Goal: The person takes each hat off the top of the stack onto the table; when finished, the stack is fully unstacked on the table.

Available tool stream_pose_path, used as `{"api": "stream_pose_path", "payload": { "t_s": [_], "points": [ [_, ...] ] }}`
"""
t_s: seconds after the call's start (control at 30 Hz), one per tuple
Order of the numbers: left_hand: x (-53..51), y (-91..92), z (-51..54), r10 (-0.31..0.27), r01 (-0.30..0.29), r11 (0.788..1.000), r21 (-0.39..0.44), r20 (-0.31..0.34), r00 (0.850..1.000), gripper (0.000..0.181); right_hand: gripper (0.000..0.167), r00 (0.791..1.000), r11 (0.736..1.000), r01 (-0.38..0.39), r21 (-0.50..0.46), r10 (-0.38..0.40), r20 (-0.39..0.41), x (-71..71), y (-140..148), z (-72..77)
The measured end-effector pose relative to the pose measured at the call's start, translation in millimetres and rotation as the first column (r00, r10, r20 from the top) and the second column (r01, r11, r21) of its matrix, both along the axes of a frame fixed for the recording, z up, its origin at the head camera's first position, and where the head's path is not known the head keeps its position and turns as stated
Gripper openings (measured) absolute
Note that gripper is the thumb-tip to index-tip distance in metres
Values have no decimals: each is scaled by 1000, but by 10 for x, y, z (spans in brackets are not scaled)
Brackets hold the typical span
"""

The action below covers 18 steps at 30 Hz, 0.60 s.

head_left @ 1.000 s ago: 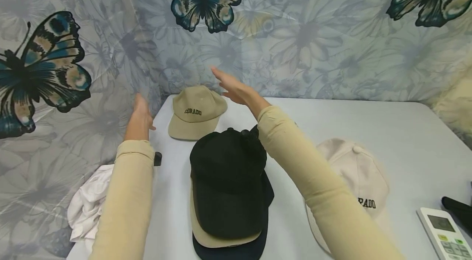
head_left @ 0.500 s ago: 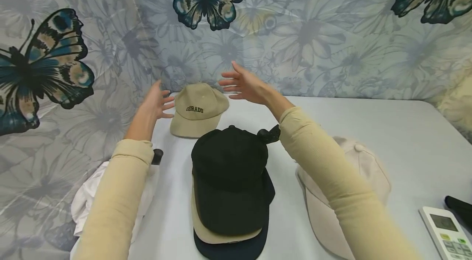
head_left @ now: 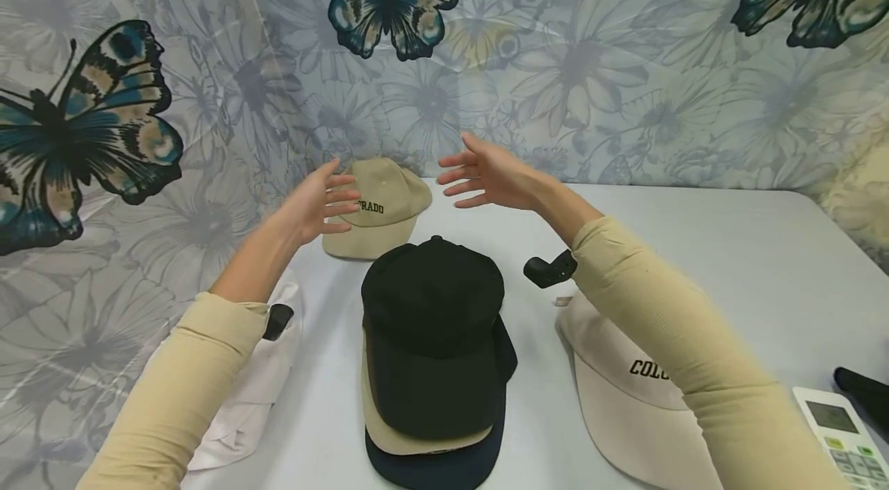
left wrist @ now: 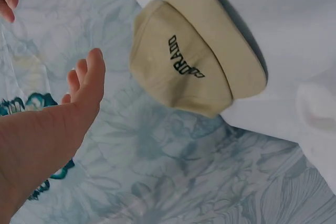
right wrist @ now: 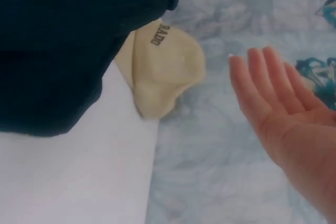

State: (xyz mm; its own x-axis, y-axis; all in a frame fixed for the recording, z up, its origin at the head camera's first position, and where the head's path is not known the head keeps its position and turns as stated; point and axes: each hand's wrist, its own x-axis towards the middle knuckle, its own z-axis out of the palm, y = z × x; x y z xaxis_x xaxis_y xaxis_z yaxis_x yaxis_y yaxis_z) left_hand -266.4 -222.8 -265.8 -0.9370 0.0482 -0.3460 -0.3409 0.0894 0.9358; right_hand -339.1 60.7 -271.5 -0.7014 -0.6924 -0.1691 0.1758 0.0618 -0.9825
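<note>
Both hands are raised over the table with palms turned toward each other and fingers straight. My left hand (head_left: 312,204) holds nothing; in the head view it covers part of a khaki baseball cap (head_left: 389,201) at the table's far left corner. The right hand (head_left: 496,177), also holding nothing, is up to the right of that cap. In the left wrist view, a gap shows between the left hand (left wrist: 58,124) and the khaki cap (left wrist: 184,61). Nearer stands a stack of caps, a black cap (head_left: 434,336) on top, a khaki brim and a dark navy brim (head_left: 434,467) beneath.
A pale beige cap (head_left: 625,413) with dark lettering lies on the right, partly under the right sleeve. White cloth (head_left: 257,397) lies at the left edge. A white remote control (head_left: 833,428) and a black object (head_left: 864,397) are at far right. Butterfly-print fabric (head_left: 569,65) hangs behind the white table (head_left: 681,235).
The left hand has moved right, now in front of the far khaki cap. My right hand has shifted right and slightly down, its fingers spreading into view. The caps stay in place.
</note>
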Motion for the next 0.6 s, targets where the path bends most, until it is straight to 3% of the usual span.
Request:
{"api": "stream_pose_path", "payload": {
  "t_s": [0.27, 0.6],
  "points": [
    [256, 90, -84, -118, 118, 993, -19, -14, 993, 65, 62, 998, 991, -57, 119, 56, 13, 158, 209, -118],
    [558, 124, -279, -102, 102, 995, -18, 21, 995, 64, 61, 996, 982, -80, 171, 73, 49, 336, 404, -289]
  ]
}}
